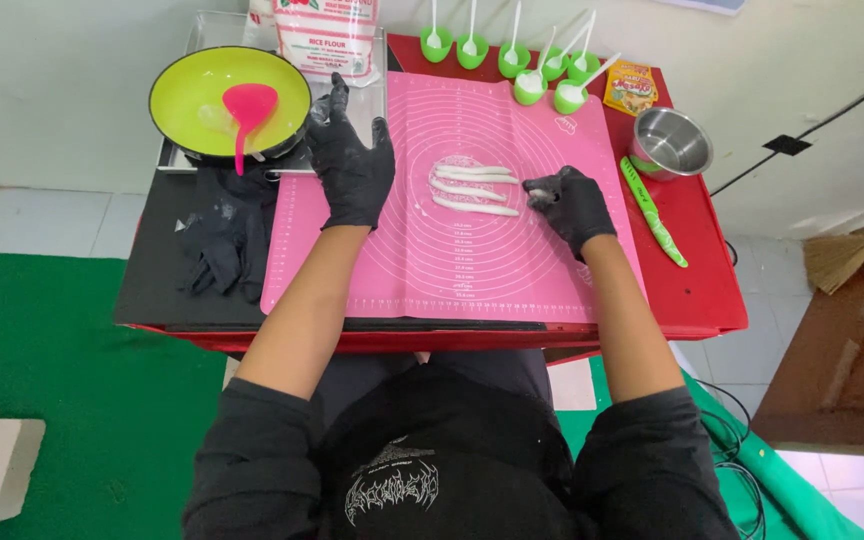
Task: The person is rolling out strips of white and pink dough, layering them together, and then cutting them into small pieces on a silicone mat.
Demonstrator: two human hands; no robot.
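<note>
To roll well, keep the left hand (350, 160) flat and open at nine o'clock on the pink mat (472, 270), holding nothing, while the curled right hand (570, 205) gently pushes the white dough strips (474, 188).

Flour bag (326, 35) top cut by frame edge, right hand (572, 205) fingertips curled under (hidden)

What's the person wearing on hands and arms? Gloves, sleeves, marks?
Both the left hand and the right hand wear black gloves dusted with white flour, mostly at the fingers. The gloves end at the wrists. Black sleeves are pushed up past the elbows, so the forearms are bare. No watch, bands or cables show.
</note>
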